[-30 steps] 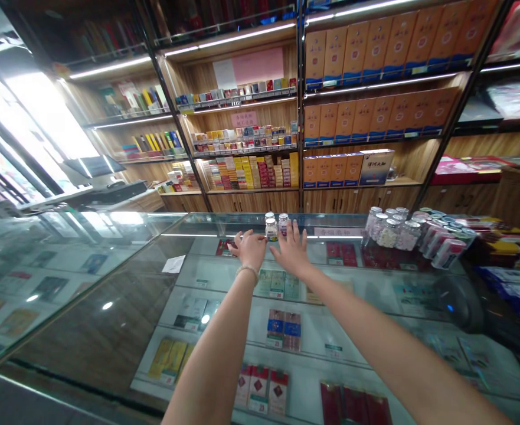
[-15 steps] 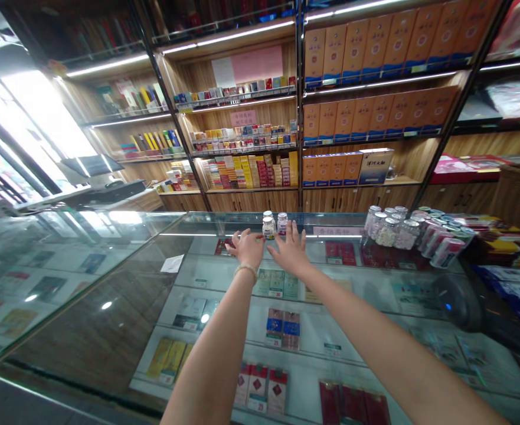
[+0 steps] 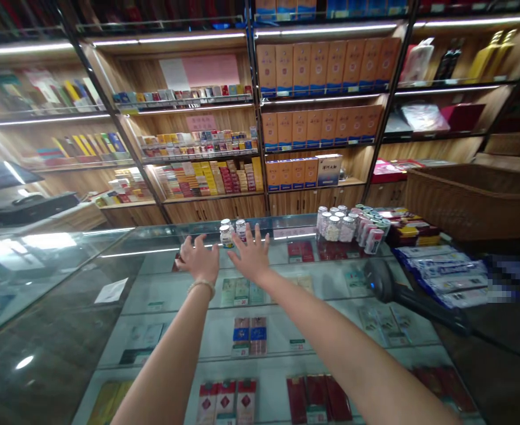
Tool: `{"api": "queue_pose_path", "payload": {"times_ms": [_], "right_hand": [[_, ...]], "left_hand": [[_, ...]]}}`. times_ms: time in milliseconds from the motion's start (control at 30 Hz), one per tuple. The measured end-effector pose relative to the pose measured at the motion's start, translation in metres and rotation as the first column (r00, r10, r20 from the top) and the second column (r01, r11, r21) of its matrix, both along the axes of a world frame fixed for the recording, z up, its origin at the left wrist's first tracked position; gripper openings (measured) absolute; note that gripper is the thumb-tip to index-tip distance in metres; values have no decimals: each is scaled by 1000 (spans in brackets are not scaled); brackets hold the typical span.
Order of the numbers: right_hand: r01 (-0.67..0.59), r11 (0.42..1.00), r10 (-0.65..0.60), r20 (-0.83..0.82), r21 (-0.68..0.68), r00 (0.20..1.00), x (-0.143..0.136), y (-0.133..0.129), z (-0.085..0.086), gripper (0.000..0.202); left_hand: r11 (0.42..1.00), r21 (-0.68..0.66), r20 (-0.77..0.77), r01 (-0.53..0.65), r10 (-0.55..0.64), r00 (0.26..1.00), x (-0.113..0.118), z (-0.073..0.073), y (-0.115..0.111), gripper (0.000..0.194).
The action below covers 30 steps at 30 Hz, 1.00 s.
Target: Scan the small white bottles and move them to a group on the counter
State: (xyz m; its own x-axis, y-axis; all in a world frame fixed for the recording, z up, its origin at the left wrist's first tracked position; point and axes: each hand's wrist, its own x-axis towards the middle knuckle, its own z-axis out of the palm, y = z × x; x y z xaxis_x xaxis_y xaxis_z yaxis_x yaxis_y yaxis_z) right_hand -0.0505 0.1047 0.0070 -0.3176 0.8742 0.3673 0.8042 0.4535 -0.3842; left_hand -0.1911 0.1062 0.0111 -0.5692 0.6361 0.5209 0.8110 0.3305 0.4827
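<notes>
Left hand [image 3: 199,260] curved open, right hand [image 3: 251,257] spread; squat, rounded jars [image 3: 226,237], perhaps plastic, stand nearby on smooth glass counter [image 3: 151,267].

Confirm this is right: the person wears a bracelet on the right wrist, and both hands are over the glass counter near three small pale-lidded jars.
Wrong wrist: in the head view the bracelet is on the left one, not the right. The rest stands: the left hand and right hand are over the glass counter near three small pale-lidded jars.
</notes>
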Motion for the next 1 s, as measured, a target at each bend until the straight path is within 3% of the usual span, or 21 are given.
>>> {"api": "queue_pose_path", "payload": {"times_ms": [300,467,633,833,1000], "right_hand": [[-14,1000,13,45,11,999,70,-21,34,70],[7,1000,-5,81,-24,997,106,-30,49,68],[6,1000,-6,141,2,990,147,-44,63,65],[74,997,-65,203,-37,977,225,-71,73,66],[158,987,-146,261,-29,954,291,-87,63,71]], "left_hand": [[995,53,-217,79,-66,974,29,24,-8,72],[982,68,-283,175,-149,948,67,43,-18,70],[966,55,-223,252,-234,946,111,53,-36,68],[939,-28,-193,342,-341,920,166,49,-60,58],[878,-104,-230,467,-478,848,210,24,-81,64]]}}
